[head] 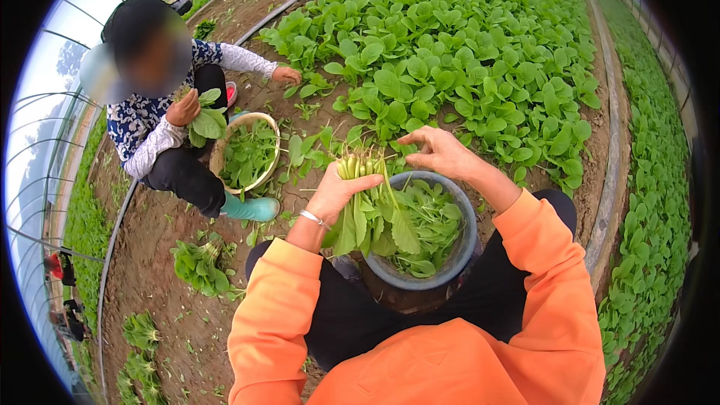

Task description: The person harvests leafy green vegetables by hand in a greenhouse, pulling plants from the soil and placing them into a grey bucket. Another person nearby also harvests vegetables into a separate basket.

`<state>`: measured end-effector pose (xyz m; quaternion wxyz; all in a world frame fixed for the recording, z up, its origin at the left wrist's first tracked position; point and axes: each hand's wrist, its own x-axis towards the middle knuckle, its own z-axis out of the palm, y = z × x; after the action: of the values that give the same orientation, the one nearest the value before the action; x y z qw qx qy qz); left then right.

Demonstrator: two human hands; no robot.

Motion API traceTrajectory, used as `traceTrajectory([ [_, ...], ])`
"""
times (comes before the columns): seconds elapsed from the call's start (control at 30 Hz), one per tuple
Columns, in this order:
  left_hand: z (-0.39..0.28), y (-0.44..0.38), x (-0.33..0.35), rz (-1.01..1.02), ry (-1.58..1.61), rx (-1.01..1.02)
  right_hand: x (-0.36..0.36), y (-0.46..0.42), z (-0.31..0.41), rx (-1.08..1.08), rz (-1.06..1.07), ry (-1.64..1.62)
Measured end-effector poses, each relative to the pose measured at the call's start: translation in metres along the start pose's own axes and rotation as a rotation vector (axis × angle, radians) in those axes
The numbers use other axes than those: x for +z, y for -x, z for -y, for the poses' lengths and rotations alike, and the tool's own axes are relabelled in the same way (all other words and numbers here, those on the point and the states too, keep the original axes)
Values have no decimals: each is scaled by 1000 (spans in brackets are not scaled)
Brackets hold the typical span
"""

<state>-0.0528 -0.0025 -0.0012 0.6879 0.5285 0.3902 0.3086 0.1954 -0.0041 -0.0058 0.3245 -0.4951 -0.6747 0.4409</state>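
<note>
My left hand (332, 194) is closed around a bunch of leafy greens (365, 219), stems and roots up and leaves hanging down. My right hand (436, 152) is just to the right of the root ends, fingers apart and slightly curled, with nothing seen in it. Below both hands, between my knees, stands a blue-grey plastic basin (471, 236) holding loose green leaves (433, 225). The bunch hangs partly over the basin's left rim and hides some of it.
Ahead grows a dense bed of leafy greens (450, 56). At left a co-worker (163, 107) crouches by a cream basin (277, 149) of leaves, one hand holding greens. Tied-looking bunches (202, 264) lie on the soil to my left. A grey pipe (607, 124) edges the bed at right.
</note>
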Motion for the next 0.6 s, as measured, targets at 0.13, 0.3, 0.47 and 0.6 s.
traceTrajectory([
  [0.13, -6, 1, 1, -36, 80, 17, 27, 9, 3, 17, 137, -281],
  [0.3, 4, -2, 0, -104, 82, 74, 51, 13, 16, 9, -34, -184],
  [0.47, 4, -3, 0, -195, 169, 87, 42, 12, 26, -26, -137, -227],
  [0.6, 13, -8, 0, -94, 244, 116, 55, 11, 31, -44, -55, -295],
])
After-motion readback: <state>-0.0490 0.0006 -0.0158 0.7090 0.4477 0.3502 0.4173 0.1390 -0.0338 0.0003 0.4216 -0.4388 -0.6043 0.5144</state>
